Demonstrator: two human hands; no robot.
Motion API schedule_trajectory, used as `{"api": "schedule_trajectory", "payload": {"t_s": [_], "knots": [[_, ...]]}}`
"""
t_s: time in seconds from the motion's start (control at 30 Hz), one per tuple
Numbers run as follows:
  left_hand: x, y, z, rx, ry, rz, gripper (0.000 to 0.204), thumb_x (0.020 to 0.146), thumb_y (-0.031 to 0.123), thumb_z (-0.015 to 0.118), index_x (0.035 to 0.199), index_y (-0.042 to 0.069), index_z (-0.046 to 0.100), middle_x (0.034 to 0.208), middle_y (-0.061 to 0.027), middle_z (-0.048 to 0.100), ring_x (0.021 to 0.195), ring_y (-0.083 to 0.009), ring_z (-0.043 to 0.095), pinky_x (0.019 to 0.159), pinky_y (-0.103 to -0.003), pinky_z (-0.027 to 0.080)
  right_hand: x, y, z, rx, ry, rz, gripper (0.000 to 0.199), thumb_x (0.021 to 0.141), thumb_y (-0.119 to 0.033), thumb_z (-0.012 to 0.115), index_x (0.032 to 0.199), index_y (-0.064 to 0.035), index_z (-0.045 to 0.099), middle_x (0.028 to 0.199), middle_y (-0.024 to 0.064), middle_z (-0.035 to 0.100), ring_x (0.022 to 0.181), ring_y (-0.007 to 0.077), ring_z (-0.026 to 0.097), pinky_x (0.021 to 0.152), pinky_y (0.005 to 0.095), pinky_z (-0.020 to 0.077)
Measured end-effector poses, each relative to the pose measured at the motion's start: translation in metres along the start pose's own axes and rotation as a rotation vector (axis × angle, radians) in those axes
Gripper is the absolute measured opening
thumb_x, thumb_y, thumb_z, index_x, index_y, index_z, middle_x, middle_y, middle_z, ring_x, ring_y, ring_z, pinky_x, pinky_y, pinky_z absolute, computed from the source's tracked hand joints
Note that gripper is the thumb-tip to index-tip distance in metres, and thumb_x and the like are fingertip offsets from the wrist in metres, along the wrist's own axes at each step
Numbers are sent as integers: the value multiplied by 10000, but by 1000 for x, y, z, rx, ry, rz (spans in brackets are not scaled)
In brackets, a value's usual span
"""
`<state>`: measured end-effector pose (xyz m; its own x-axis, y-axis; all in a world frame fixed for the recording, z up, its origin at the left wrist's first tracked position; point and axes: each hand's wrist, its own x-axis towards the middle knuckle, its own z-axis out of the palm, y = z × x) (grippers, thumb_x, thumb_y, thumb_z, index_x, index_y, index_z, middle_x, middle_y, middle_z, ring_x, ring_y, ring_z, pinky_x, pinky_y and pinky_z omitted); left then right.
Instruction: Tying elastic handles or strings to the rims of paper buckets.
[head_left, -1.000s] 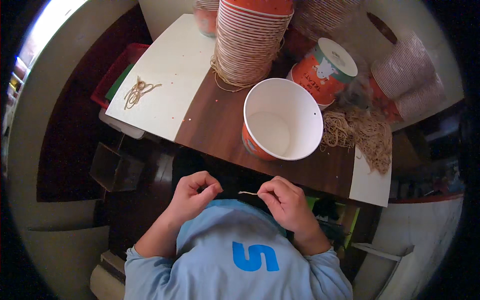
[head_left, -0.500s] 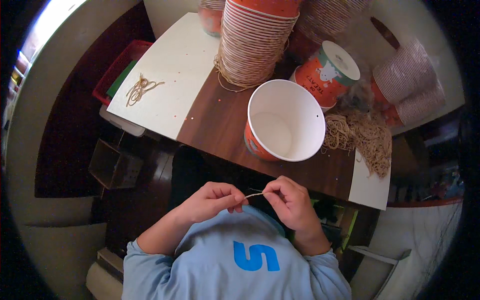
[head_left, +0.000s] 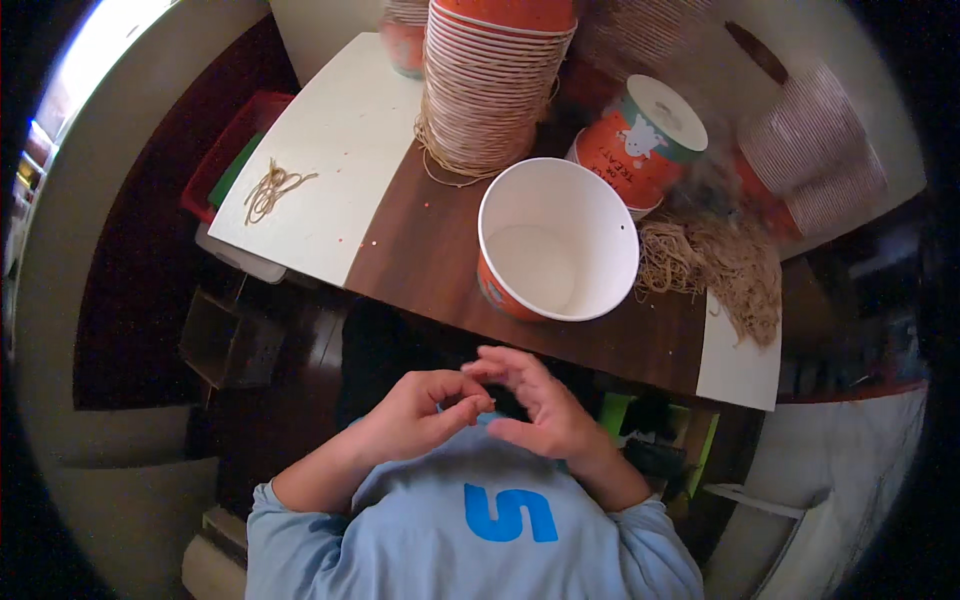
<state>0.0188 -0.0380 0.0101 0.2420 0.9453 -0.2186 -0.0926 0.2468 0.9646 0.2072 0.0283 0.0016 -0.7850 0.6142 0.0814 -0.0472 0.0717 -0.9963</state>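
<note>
Left hand (head_left: 420, 410) and right hand (head_left: 535, 405): now fingertip to fingertip, earlier apart with taut string between. Pinch closed; string itself hidden. Open paper bucket (head_left: 557, 252) just beyond; string pile (head_left: 715, 265) beyond-right.

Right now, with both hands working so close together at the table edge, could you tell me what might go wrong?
The open tub sits near the table edge, so a lifting hand could tip it. The tall cup stack leans and might topple if bumped. Loose cords by the edge could slide off.
</note>
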Motion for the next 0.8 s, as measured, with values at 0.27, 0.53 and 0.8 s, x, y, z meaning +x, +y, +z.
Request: {"api": "schedule_trajectory", "payload": {"t_s": [0.27,0.53,0.8], "knots": [[-4,7,-4,167,70,-21,160,906,109,554,932,-28,632,754,-52,619,684,-73,541,621,-224,456,5,-5,2,-212,92,56,223,804,-10,650,1019,-18,594,833,58,591,691,151,584,593,302,485],[1,5,-8,32,85,-69,233,946,170,506,934,-24,635,782,-44,630,715,-84,559,650,-235,469,10,-14,1,-568,206,-248,168,715,56,680,846,-25,613,773,101,591,678,218,596,589,292,481],[4,1,-10,-81,-37,-98,288,968,239,480,944,-4,632,799,-36,633,737,-87,570,671,-244,478,9,-18,1,-614,198,-264,175,704,66,676,838,-19,601,765,108,587,687,243,594,602,317,489]]}}
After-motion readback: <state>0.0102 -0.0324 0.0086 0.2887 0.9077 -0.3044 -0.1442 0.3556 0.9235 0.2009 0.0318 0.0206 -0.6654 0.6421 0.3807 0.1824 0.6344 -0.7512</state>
